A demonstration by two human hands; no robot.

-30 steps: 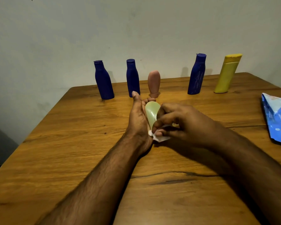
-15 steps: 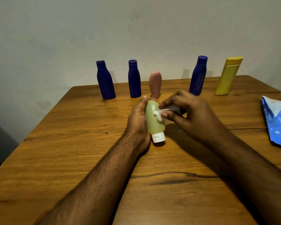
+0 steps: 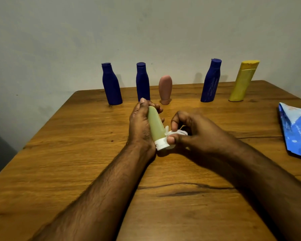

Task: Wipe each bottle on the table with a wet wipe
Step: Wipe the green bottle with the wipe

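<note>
Now we are holding a soft green tube bottle in our left hand, fingers curling round its smooth, rounded body and its white cap pointing toward us, low over the middle of the wooden table. Our right hand is pinching a crumpled white wet wipe between thumb and curled fingers and pressing it against the tube just above the cap. The tabletop is showing warm, glossy grain with a dark crack running across it near us. Along the far edge we are seeing five more bottles standing in a row by the plain wall: a matte dark-blue bottle with sloped shoulders, a second blue bottle, a small pink oval tube resting on its cap, a third blue bottle leaning slightly, and a yellow slanted bottle. At the right edge a crinkly blue plastic wipe packet is lying flat; we cannot tell what it is holding.
</note>
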